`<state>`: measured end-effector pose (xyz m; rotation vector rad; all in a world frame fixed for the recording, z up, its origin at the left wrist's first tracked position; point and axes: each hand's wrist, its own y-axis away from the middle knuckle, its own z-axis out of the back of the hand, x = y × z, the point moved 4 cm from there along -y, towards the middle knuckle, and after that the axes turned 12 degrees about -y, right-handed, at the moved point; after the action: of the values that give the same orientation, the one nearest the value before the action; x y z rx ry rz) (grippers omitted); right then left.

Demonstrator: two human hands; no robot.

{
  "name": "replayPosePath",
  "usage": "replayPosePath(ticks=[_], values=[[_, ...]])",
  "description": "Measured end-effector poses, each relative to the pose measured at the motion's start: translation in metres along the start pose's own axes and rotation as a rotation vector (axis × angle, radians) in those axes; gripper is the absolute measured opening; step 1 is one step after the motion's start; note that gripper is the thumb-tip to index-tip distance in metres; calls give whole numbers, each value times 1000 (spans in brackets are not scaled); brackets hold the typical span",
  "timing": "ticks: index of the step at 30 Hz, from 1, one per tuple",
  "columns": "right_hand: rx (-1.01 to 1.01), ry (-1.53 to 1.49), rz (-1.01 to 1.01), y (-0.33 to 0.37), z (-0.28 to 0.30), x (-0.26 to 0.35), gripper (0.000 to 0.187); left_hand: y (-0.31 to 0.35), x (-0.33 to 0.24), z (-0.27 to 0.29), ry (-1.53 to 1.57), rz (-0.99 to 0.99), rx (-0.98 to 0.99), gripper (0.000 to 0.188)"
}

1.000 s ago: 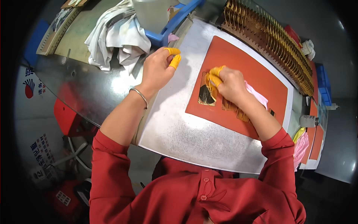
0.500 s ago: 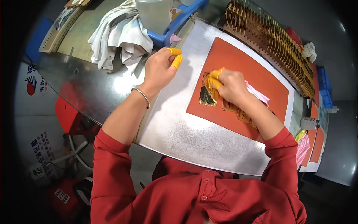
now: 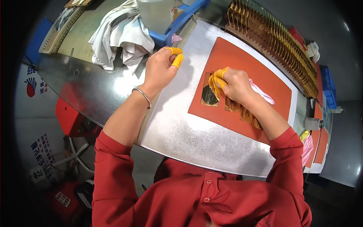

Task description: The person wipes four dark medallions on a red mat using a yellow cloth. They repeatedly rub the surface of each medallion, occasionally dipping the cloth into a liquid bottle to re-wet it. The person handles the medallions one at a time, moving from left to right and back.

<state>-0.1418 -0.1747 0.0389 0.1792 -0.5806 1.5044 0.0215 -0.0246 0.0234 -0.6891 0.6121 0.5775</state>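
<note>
While the right hand (image 3: 237, 85) bends over the orange mat (image 3: 249, 62): its thumb and forefinger, both in yellow finger cots (image 3: 219, 80), are pressed together — pinching a crinkled golden piece (image 3: 216, 92) at their tips.
Dark-faced plate (image 3: 209, 96): flat on the mat, just left of the right fingertips and a little nearer the body, with a gold patterned border; the golden piece overlaps its right side, though whether the two are joined is hard to tell at this size.
Brown plates (image 3: 231, 106): in a slanting row on the mat, nearer the body than the right fingers, the farthest one partly hidden by the right forearm.
Pink cloth (image 3: 261, 92): just right of the right knuckles, partly behind the wrist.
Left hand (image 3: 160, 70): raised well left of the right fingers; thumb and forefinger, also in yellow, curl toward each other — I cannot tell whether their tips meet.
Bracelet (image 3: 143, 96): around the wrist below the left fingers.
White cloth (image 3: 121, 38): heaped left of the left fingers and beyond them.
Blue tray (image 3: 177, 23): beyond the left fingertips.
Upright gold plates (image 3: 291, 62): ranked closely in a long row, well right of the right fingers and beyond them.
</note>
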Motion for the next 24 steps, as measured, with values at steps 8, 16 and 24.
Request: replayPosePath(ticks=[8,16,24], values=[[0,-48,78,24,-8,10,11,2,2,-1,-37,12,60,16],[-30,-43,-78,30,-4,17,10,2,-2,-4,-73,-53,57,15],[4,-254,-290,21,-3,14,18,1,0,-4,-35,-7,80,16]])
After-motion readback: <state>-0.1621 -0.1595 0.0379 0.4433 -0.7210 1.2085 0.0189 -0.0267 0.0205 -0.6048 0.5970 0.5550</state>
